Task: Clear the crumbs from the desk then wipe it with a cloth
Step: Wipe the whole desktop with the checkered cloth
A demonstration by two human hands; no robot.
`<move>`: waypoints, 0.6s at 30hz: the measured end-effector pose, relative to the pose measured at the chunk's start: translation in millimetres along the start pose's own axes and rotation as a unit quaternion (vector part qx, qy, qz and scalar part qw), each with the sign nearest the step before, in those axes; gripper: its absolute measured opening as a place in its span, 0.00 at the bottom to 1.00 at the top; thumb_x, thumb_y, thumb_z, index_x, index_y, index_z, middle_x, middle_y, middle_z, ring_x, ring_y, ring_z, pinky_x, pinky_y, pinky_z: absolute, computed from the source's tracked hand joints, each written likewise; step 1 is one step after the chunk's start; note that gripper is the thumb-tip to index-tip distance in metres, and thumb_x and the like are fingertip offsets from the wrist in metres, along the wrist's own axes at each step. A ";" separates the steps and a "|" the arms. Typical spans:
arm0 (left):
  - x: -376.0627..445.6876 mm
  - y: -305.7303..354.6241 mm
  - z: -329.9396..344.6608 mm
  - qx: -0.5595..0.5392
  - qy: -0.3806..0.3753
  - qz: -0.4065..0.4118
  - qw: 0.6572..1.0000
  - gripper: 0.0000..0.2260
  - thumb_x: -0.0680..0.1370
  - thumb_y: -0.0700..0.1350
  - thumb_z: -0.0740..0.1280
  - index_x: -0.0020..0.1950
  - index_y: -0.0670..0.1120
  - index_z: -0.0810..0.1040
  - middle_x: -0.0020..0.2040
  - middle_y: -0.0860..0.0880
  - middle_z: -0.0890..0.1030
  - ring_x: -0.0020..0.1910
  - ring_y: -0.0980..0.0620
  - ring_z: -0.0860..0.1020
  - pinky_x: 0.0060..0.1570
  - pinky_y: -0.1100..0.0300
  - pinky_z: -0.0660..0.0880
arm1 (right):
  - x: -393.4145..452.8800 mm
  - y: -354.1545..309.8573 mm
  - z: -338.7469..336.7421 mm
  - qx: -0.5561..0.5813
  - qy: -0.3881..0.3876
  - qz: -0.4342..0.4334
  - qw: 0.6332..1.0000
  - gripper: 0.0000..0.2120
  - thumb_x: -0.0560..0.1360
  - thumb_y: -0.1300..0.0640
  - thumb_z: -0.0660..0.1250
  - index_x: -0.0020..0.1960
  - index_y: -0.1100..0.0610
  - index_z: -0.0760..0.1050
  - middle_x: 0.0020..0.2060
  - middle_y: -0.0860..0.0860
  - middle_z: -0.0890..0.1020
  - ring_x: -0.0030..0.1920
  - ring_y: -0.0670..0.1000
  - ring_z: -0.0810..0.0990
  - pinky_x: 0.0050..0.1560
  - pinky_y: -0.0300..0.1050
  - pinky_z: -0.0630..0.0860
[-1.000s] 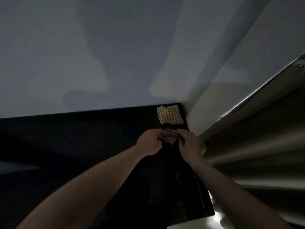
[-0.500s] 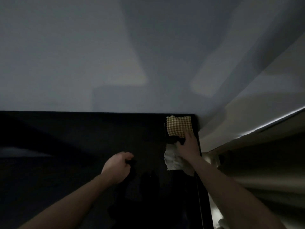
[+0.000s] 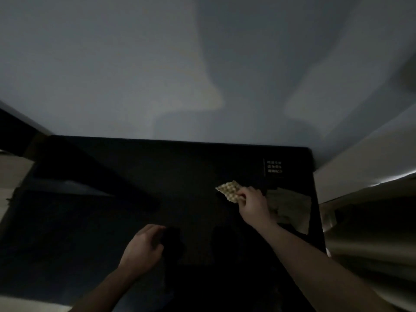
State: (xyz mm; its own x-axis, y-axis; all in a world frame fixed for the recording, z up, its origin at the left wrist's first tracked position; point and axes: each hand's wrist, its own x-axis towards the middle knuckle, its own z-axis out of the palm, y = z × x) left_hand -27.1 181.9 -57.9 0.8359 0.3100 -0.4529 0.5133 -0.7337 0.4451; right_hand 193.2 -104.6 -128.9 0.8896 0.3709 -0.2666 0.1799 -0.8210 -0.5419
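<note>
Desk [image 3: 90, 221], black and glossy, fills the lower half of the dim view, and both bare forearms reach over it from the near edge. Nearest, the left hand [image 3: 144, 248] hovers low over the middle of the desk with its fingers curled inward toward the palm; the light is too poor to tell whether anything dark lies inside that curl or whether the knuckles touch the surface. Its faint reflection shows in the desk just to its right. Farther out and to the right, the right hand [image 3: 253, 204] is raised a little above the desk, thumb and fingers pinching one edge of a small checked cloth [image 3: 229, 190] in yellow and white. That cloth sticks out to the left of the fingers [image 3: 242, 195], tilted, with its free corner pointing away from the person; whether it touches the desk cannot be told. Just beside the right hand, on its far right side, a crumpled pale tissue [image 3: 290, 208] lies on the desk close to the right edge. Beyond it, near the far right corner, a small dark label [image 3: 274, 167] with rows of pale print sits flat on the desk. Behind the desk's far edge rises a plain grey wall [image 3: 135, 64] with soft shadows across it. No crumbs can be made out in this light.
</note>
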 end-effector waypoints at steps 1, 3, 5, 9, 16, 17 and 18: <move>-4.7 -10.8 -5.0 0.001 0.004 0.002 1.000 0.22 0.71 0.41 0.70 0.64 0.53 0.79 0.58 0.61 0.76 0.58 0.58 0.80 0.55 0.68 0.73 | -15.7 -17.8 5.2 0.041 0.007 0.014 0.999 0.07 0.78 0.59 0.68 0.53 0.49 0.77 0.49 0.47 0.79 0.49 0.51 0.77 0.49 0.48 0.74; -11.8 -32.6 -17.2 -0.001 0.008 0.007 1.000 0.22 0.70 0.41 0.70 0.64 0.52 0.80 0.59 0.61 0.76 0.59 0.57 0.79 0.56 0.68 0.72 | -46.8 -51.0 12.7 0.132 0.002 0.083 0.988 0.05 0.80 0.55 0.67 0.50 0.45 0.73 0.48 0.44 0.78 0.48 0.46 0.79 0.47 0.45 0.77; -14.3 -58.6 -30.7 -0.005 0.014 0.018 1.000 0.23 0.68 0.44 0.68 0.64 0.51 0.80 0.59 0.62 0.74 0.59 0.57 0.79 0.57 0.68 0.71 | -77.9 -75.0 25.9 0.188 -0.008 0.152 0.970 0.03 0.82 0.53 0.65 0.51 0.44 0.72 0.49 0.46 0.80 0.49 0.47 0.81 0.47 0.46 0.79; -11.8 -119.3 -57.4 0.005 -0.004 0.053 0.999 0.24 0.70 0.47 0.68 0.67 0.52 0.78 0.67 0.57 0.73 0.65 0.55 0.76 0.63 0.62 0.73 | -133.5 -112.5 59.4 0.195 -0.001 0.204 0.959 0.05 0.83 0.50 0.63 0.57 0.48 0.70 0.50 0.48 0.81 0.51 0.50 0.81 0.49 0.49 0.75; -17.0 -238.4 -115.1 0.015 -0.036 0.035 0.999 0.27 0.70 0.48 0.70 0.70 0.51 0.76 0.73 0.50 0.70 0.71 0.49 0.72 0.71 0.54 0.69 | -175.3 -216.1 148.6 0.285 0.061 0.299 0.909 0.23 0.82 0.50 0.65 0.75 0.54 0.66 0.64 0.55 0.80 0.62 0.59 0.81 0.64 0.54 0.76; -21.6 -254.3 -121.5 0.015 -0.031 0.019 0.999 0.27 0.71 0.47 0.71 0.71 0.51 0.75 0.74 0.49 0.69 0.72 0.49 0.71 0.72 0.54 0.69 | -175.5 -232.4 158.3 0.289 0.067 0.311 0.903 0.25 0.82 0.50 0.65 0.77 0.54 0.64 0.66 0.55 0.80 0.64 0.60 0.80 0.66 0.55 0.76; -26.7 -268.6 -127.3 0.015 -0.026 0.003 1.000 0.27 0.72 0.47 0.72 0.72 0.51 0.74 0.75 0.49 0.68 0.72 0.49 0.70 0.72 0.53 0.69 | -174.4 -249.4 164.2 0.292 0.072 0.317 0.900 0.26 0.82 0.50 0.65 0.78 0.53 0.63 0.66 0.54 0.79 0.65 0.61 0.79 0.67 0.56 0.75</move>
State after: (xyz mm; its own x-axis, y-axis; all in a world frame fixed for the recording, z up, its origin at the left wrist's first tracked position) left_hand -162.6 447.7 -67.0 0.8278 0.2745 -0.4893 0.5013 -0.7533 0.4256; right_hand -75.7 106.8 -78.1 0.7889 -0.1862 -0.5856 -0.5959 -0.4648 -0.6549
